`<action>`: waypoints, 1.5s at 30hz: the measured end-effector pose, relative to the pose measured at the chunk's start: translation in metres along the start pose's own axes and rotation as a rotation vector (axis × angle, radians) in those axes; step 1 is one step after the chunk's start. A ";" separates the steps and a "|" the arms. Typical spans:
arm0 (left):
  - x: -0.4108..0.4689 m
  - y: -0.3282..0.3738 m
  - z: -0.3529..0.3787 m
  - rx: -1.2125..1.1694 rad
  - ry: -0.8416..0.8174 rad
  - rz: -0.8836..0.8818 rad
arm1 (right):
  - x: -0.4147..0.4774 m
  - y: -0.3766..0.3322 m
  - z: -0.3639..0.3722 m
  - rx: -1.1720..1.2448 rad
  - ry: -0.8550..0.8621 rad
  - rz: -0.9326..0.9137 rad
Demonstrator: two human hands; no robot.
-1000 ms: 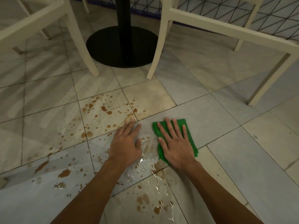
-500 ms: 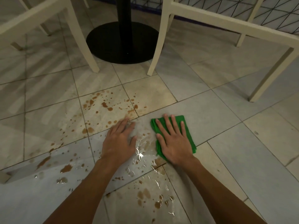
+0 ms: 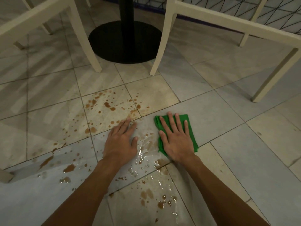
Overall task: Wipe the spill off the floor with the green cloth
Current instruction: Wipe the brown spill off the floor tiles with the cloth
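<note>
The green cloth (image 3: pixel 192 139) lies folded on a grey floor tile, at the right edge of the spill. My right hand (image 3: pixel 176 141) rests flat on top of it with fingers spread, pressing it down. My left hand (image 3: pixel 121 142) is planted flat on the wet floor just left of the cloth, holding nothing. The spill (image 3: pixel 107 106) is a scatter of brown drops and a glossy wet patch (image 3: pixel 146 149) between and below my hands, reaching left and towards me.
A black round table base (image 3: pixel 114 44) stands ahead. Cream chair legs stand at the left (image 3: pixel 88 46), centre (image 3: pixel 160 46) and right (image 3: pixel 275 75). A patterned wall runs along the top right. Dry tiles extend to the right of the cloth.
The view shifts slightly. Both hands and the cloth stay almost where they were on the tiles; my left hand edges a little to the left.
</note>
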State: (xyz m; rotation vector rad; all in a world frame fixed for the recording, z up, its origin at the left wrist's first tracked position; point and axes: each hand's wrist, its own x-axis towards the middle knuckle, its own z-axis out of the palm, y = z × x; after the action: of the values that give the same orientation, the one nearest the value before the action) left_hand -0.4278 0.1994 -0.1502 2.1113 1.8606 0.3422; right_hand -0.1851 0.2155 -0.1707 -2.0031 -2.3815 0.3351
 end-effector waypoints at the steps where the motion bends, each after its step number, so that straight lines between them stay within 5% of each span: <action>1: 0.000 -0.001 0.000 -0.004 0.001 0.005 | -0.007 0.002 0.001 -0.006 0.000 -0.046; 4: 0.001 -0.003 -0.002 -0.004 -0.008 0.008 | -0.026 0.022 0.002 -0.025 0.020 -0.120; 12: 0.000 -0.002 0.003 -0.008 -0.001 -0.004 | 0.014 0.005 -0.001 0.017 0.026 0.139; 19: 0.001 -0.003 0.001 -0.005 0.009 0.013 | -0.017 0.010 0.002 -0.014 0.021 -0.081; 26: 0.001 -0.004 0.004 -0.006 0.008 0.001 | 0.016 0.007 -0.001 0.025 0.034 0.143; 34: 0.001 -0.004 0.003 0.007 0.021 0.005 | -0.005 -0.007 0.006 0.010 0.034 -0.072; 40: 0.000 -0.005 0.003 0.002 0.023 0.006 | 0.021 -0.007 0.001 0.018 0.040 0.140; 45: 0.001 -0.004 0.002 0.001 0.020 0.009 | 0.020 -0.038 0.005 0.013 0.020 0.059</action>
State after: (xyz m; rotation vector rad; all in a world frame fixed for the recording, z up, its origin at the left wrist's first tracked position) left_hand -0.4311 0.2004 -0.1535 2.1255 1.8627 0.3657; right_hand -0.2262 0.2286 -0.1722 -2.0639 -2.3061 0.3291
